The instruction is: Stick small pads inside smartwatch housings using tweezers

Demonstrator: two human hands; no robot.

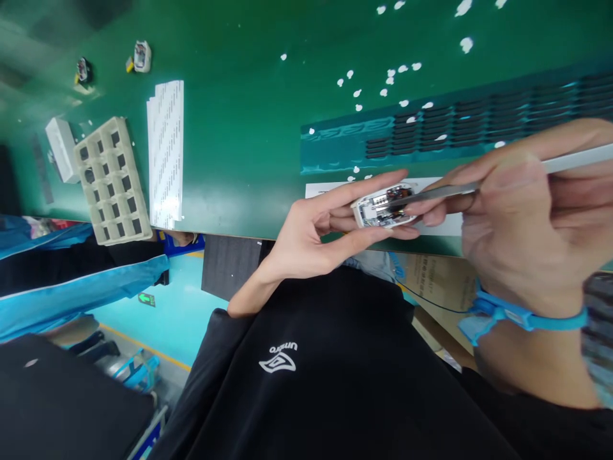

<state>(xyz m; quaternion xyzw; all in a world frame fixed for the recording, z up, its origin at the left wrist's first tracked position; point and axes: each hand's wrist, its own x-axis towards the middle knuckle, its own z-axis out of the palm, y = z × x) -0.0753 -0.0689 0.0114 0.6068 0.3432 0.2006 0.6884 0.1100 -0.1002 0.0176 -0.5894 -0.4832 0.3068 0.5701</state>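
My left hand [318, 233] grips a small white-cased electronic device [366, 212] between thumb and fingers, its circuitry facing up. Metal tweezers [445, 192] are pinched in my right hand [522, 217], and their tips reach into the device's interior. What the tips touch is too small to make out. A blue wrist strap [531, 319] with a cord circles my right wrist. Under both hands lies a white label sheet [443, 225], partly covered. Just beyond it is a teal film sheet [335, 150] with rows of dark strips.
Small white stickers [390, 76] dot the green table [234, 140]. To the left lie stacked printed sheets [165, 153], a beige compartment tray [138, 198], a white box [62, 150] and two more devices, one white [142, 56], one dark [84, 70]. A person in blue [81, 281] sits at left.
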